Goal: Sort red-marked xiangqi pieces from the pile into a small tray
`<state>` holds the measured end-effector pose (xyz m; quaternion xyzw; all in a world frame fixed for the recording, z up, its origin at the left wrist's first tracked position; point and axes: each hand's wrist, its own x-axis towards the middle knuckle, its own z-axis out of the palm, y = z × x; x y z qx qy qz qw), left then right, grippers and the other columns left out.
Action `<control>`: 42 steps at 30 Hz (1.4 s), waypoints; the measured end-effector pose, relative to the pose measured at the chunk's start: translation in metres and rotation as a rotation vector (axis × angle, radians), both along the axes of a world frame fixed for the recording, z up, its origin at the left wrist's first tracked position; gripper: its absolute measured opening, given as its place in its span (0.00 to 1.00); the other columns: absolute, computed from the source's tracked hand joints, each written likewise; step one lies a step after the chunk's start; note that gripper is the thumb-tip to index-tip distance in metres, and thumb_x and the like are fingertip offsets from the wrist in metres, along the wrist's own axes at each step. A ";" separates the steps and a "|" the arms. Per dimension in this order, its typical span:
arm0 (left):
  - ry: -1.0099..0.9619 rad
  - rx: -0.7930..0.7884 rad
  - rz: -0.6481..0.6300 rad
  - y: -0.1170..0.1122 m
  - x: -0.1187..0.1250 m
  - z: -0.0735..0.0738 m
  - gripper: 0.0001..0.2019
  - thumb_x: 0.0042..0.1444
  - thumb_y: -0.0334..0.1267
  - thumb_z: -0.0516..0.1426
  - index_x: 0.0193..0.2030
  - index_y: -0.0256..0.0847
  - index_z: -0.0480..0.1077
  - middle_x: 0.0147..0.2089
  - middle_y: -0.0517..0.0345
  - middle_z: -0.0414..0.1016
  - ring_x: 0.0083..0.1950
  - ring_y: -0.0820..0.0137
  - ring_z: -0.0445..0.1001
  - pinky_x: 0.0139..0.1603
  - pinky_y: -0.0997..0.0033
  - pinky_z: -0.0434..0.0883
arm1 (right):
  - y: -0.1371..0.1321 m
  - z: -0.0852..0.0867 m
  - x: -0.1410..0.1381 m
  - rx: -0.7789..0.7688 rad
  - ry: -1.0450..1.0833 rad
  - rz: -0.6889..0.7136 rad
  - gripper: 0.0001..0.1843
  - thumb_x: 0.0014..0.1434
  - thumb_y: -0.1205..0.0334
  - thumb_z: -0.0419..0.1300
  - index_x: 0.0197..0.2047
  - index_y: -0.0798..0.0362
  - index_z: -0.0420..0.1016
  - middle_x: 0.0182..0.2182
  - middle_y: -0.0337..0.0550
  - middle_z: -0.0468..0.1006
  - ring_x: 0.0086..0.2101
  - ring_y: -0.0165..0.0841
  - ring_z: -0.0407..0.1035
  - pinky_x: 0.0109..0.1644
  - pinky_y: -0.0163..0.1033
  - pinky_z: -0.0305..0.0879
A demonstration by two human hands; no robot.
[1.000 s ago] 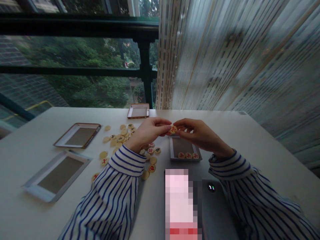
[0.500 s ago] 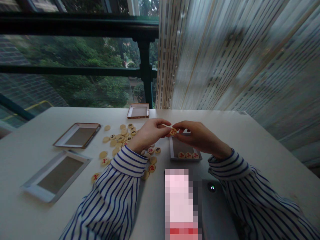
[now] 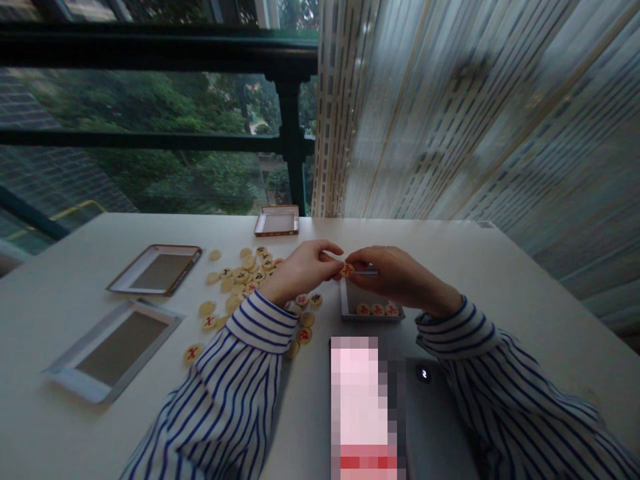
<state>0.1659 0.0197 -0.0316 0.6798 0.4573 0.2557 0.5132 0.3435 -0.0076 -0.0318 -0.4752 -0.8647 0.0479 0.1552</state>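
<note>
A round Chinese chess piece (image 3: pixel 347 270) with a red character is pinched between the fingertips of my left hand (image 3: pixel 313 270) and my right hand (image 3: pixel 400 273), which meet over a small grey box (image 3: pixel 373 318). Inside that box, three red-marked chess pieces (image 3: pixel 378 310) sit in a row along the near wall. My right hand covers part of the box's far side. Left of the box lies a loose heap of chess pieces (image 3: pixel 243 275), some with black or red characters and some blank side up. My left wrist and sleeve hide part of the heap.
A grey box lid or tray (image 3: pixel 107 393) and a brown-rimmed tray (image 3: pixel 115 291) lie at the left. Another small brown-rimmed tray (image 3: pixel 277 233) stands at the far edge. Near me are a phone (image 3: pixel 357 400) with a blurred screen and a dark grey device (image 3: pixel 435 420).
The piece has come down very slightly between my hands. My right fingers have closed in around it, and both hands have shifted only a little.
</note>
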 end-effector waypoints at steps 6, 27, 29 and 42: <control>0.054 0.082 -0.053 0.004 -0.002 -0.009 0.14 0.49 0.37 0.57 0.43 0.35 0.69 0.28 0.53 0.76 0.28 0.70 0.73 0.24 0.75 0.65 | -0.001 -0.001 0.001 -0.018 -0.040 0.030 0.13 0.58 0.55 0.53 0.40 0.50 0.75 0.31 0.43 0.78 0.31 0.32 0.70 0.33 0.35 0.58; 0.447 0.363 -0.088 0.008 -0.008 -0.019 0.16 0.54 0.41 0.52 0.49 0.41 0.68 0.39 0.55 0.77 0.33 0.70 0.74 0.34 0.72 0.68 | -0.001 -0.008 0.007 -0.187 -0.213 0.074 0.13 0.58 0.54 0.52 0.36 0.50 0.75 0.28 0.40 0.78 0.26 0.28 0.68 0.28 0.32 0.52; 0.482 0.378 -0.091 0.007 -0.007 -0.018 0.16 0.54 0.41 0.52 0.49 0.41 0.68 0.40 0.55 0.77 0.34 0.69 0.74 0.35 0.72 0.68 | -0.001 -0.009 0.007 -0.203 -0.220 0.073 0.13 0.58 0.54 0.52 0.37 0.49 0.75 0.28 0.40 0.78 0.27 0.29 0.69 0.28 0.32 0.52; 0.576 0.411 -0.110 0.003 -0.005 -0.015 0.17 0.53 0.40 0.51 0.49 0.42 0.68 0.41 0.57 0.78 0.35 0.69 0.75 0.37 0.72 0.68 | -0.001 -0.015 0.002 -0.271 -0.266 0.096 0.11 0.54 0.57 0.54 0.37 0.50 0.76 0.31 0.42 0.78 0.30 0.30 0.70 0.31 0.33 0.56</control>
